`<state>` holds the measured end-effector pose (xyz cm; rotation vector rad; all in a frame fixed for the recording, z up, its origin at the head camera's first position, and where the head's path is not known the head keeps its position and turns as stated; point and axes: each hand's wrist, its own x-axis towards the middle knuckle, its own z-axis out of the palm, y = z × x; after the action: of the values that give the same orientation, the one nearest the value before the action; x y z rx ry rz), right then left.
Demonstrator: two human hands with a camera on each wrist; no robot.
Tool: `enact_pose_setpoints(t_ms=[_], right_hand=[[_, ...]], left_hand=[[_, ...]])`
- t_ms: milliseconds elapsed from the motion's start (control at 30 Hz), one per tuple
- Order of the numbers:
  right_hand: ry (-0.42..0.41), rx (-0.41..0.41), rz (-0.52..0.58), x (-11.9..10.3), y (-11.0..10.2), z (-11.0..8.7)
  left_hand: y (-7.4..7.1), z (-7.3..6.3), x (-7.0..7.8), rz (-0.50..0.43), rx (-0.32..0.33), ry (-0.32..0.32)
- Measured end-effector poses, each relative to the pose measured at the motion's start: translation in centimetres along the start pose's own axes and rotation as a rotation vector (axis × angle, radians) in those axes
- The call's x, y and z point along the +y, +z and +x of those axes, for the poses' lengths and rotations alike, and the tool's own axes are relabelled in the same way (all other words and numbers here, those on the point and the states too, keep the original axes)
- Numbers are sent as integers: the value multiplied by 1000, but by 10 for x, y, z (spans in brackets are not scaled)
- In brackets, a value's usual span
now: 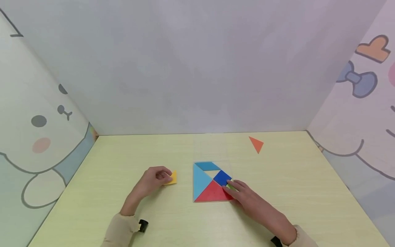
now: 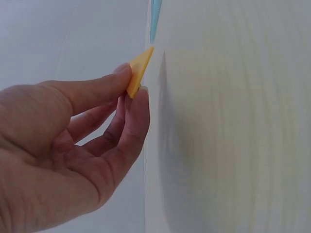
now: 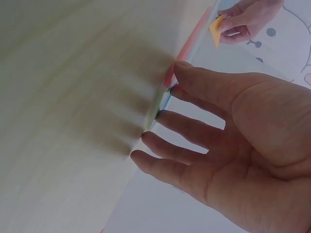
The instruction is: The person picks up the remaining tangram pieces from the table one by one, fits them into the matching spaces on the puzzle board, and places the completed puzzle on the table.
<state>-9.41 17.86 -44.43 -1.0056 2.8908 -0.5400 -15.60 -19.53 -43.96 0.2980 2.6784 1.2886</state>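
Observation:
My left hand (image 1: 155, 180) pinches a yellow triangle (image 2: 140, 73) between thumb and fingertips, held just above the table left of the tangram. The tangram board has a large light blue triangle (image 1: 201, 181), a large red triangle (image 1: 213, 192), a blue parallelogram (image 1: 207, 166) and a dark blue square (image 1: 222, 178). Between the parallelogram and the square, a pale triangular gap shows. My right hand (image 1: 243, 195) rests its fingertips at the board's right side, over the square and a green piece (image 1: 230, 186) that is mostly hidden. Its fingers are spread and nearly straight.
An orange triangle (image 1: 256, 144) lies toward the back right of the pale wooden table (image 1: 293, 178). A grey-white wall (image 1: 197, 68) borders the far edge, with cartoon-printed panels on both sides.

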Motion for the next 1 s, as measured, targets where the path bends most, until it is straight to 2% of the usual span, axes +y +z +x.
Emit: enact_pose_setpoints(t_ms=[100, 300, 667, 1000], right_hand=[[-12, 9, 2, -1, -1, 0], [-22, 20, 7, -2, -2, 1], [-27, 26, -14, -2, -1, 0], [11, -2, 33, -3, -3, 1]], left_hand=[[2, 2, 3, 9, -11, 20], [6, 6, 10, 20, -40, 100], [19, 19, 18, 19, -77, 131], [28, 32, 27, 5, -128, 173]])
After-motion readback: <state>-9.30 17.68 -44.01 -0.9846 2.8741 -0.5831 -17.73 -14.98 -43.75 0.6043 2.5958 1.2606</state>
